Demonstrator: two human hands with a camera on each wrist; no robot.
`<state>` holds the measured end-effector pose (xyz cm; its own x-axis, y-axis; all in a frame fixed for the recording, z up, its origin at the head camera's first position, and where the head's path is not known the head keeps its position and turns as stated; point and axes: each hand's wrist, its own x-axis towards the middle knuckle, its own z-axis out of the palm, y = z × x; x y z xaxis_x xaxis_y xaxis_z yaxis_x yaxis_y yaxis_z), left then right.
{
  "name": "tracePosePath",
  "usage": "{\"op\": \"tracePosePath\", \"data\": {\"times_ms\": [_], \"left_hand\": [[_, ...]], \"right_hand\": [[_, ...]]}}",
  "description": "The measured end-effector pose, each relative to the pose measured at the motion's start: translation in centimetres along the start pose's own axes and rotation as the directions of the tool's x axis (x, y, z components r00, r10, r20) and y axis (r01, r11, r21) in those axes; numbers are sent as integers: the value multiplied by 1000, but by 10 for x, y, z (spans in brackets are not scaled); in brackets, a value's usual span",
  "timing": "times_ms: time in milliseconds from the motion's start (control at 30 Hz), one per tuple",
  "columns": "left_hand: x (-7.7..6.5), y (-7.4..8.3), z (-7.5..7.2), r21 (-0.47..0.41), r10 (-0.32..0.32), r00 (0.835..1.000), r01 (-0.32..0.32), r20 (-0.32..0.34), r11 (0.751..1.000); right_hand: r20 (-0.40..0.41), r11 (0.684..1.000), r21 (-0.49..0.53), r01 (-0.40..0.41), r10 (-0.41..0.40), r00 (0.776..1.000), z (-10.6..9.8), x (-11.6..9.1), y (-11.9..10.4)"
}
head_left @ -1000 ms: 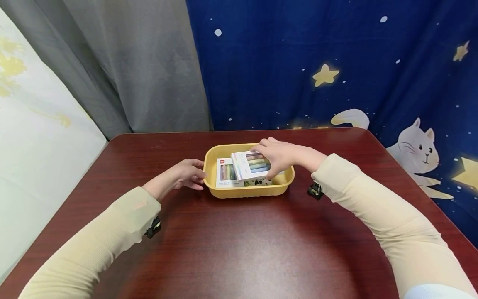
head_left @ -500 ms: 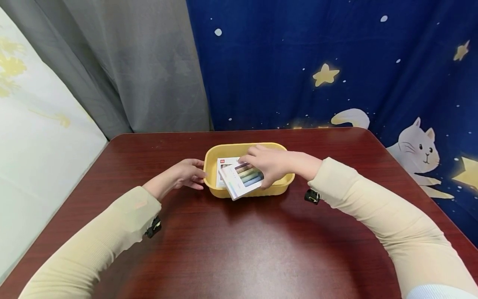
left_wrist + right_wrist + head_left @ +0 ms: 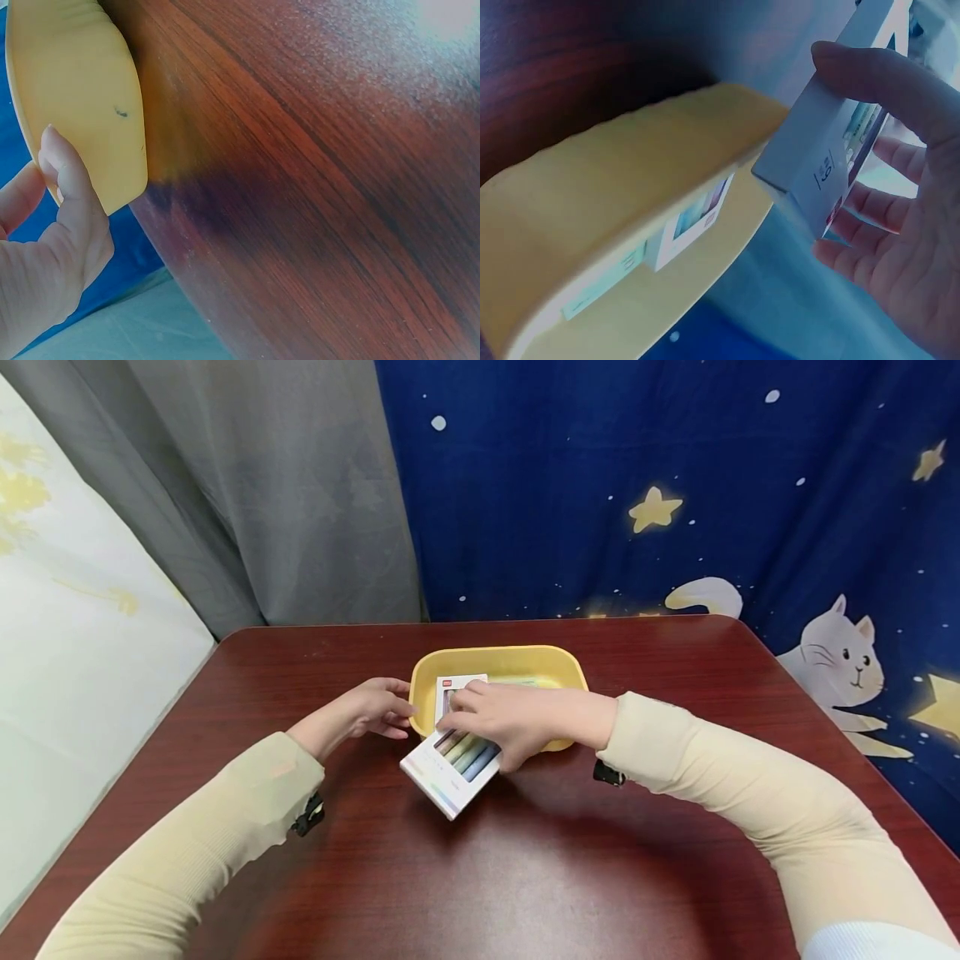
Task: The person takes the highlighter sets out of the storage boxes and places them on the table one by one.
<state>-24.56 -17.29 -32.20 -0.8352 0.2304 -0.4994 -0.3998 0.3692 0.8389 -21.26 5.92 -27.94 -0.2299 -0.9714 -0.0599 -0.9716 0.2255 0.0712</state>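
Note:
My right hand (image 3: 510,717) grips a white box (image 3: 441,777) with thick coloured sticks showing through its window. It holds the box tilted over the near side of a yellow plastic basket (image 3: 558,664). In the right wrist view the thumb presses one edge of this white box (image 3: 802,142), with the fingers on the other side. My left hand (image 3: 371,706) touches the basket's left end, its fingertips at the rim and outer wall. A second white windowed box (image 3: 461,683) lies in the basket, partly hidden by my right hand. Beside it lies a pale green pack (image 3: 604,285).
The basket stands on a dark red wooden table (image 3: 480,877), towards its far edge. Behind the table hang a grey curtain (image 3: 330,510) and a blue one (image 3: 540,493) with stars and a cat. Both cuffs carry a small black device (image 3: 307,814).
My right hand has carried the white box out from above the basket, towards me and to the left, turning it on the way. The left hand has stayed at the basket's end.

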Motion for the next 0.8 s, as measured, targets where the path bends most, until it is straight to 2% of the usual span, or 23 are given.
{"op": "tracePosePath", "data": {"times_ms": [133, 533, 800], "left_hand": [[0, 0, -1, -5, -3, 1000, 3, 4, 1000], [0, 1, -1, 7, -9, 1000, 9, -10, 1000], [0, 2, -1, 12, -31, 999, 31, -18, 999]], "right_hand": [[-19, 997, -35, 62, -63, 998, 1, 7, -11], [57, 983, -42, 178, -175, 983, 14, 24, -35], [166, 971, -86, 223, -207, 964, 28, 37, -45]]}}
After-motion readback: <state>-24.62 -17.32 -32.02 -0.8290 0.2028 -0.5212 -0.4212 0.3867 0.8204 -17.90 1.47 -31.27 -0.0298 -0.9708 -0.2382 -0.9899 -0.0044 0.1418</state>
